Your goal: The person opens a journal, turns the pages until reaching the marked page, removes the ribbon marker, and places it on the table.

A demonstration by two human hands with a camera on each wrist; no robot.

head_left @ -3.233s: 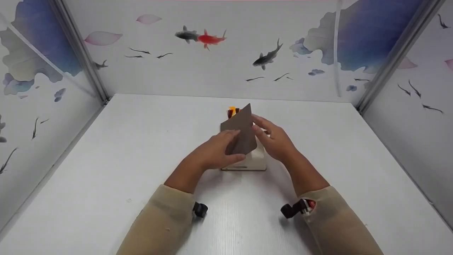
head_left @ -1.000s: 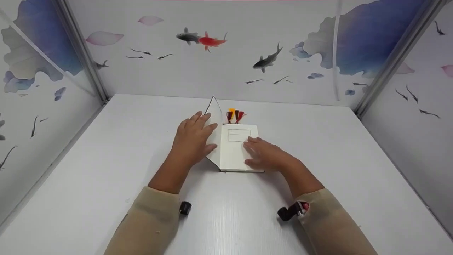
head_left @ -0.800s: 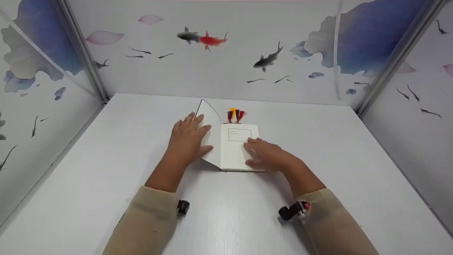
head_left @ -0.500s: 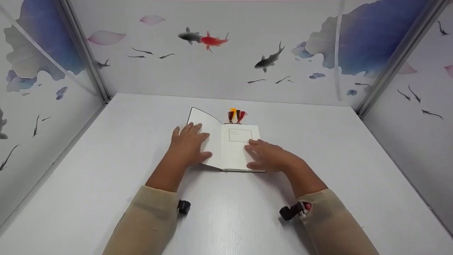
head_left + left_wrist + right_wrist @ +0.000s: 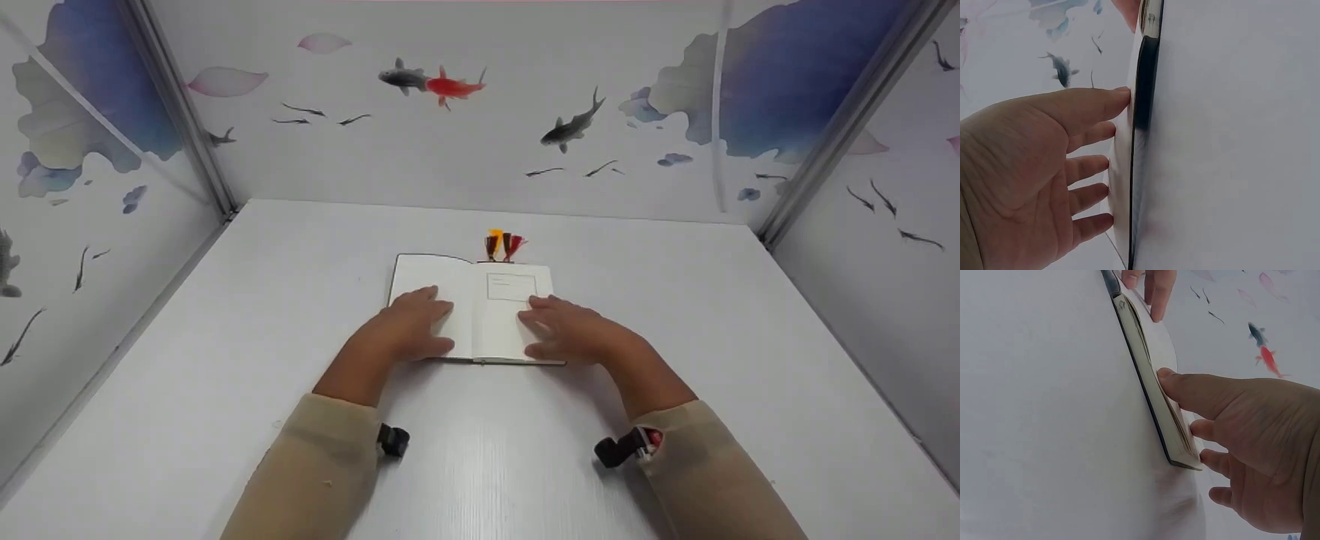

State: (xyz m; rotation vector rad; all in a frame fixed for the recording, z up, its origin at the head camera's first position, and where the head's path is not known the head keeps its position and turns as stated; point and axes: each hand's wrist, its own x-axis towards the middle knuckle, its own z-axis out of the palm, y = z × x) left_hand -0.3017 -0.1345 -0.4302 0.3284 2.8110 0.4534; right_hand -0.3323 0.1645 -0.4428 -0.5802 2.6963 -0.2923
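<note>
The notebook point(image 5: 495, 326) lies wide open on the table point(image 5: 225, 322), pretty much right under both hands: left hand point(image 5: 409, 324) resting on the left page, fingers spread, right hand point(image 5: 576, 330) on the right page's outer side, fingers apart too. Colorful tassels point(image 5: 496, 244) poke out past its far edge.

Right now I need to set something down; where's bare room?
The table is bare between the left hand and left wall, and between the right hand and right wall. It's crowded at the notebook: both hands on it, tassels beyond its far edge.
</note>
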